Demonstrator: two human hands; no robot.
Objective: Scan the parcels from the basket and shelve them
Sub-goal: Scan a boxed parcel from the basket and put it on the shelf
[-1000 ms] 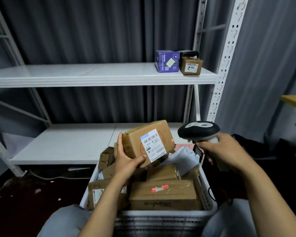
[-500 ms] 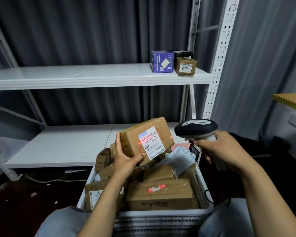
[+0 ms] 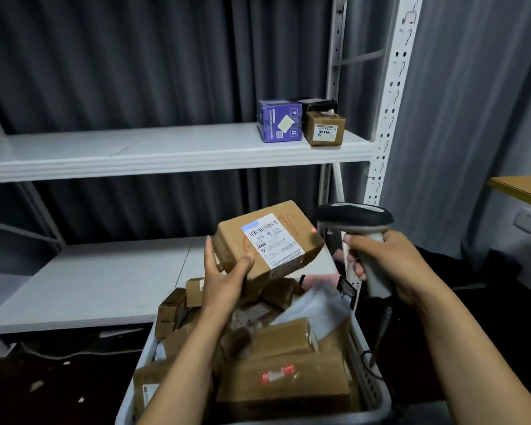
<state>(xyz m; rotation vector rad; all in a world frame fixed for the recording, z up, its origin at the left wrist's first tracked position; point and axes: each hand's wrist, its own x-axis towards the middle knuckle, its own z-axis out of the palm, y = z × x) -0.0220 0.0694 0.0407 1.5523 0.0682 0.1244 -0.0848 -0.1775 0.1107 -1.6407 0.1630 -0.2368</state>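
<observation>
tilted brown parcel [image 3: 267, 240], white barcode label [image 3: 270, 240]

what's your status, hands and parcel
Left hand holds parcel above basket, label up. Right hand grips scanner, red dot on cardboard right of label. Nothing between scanner and parcel.
</observation>
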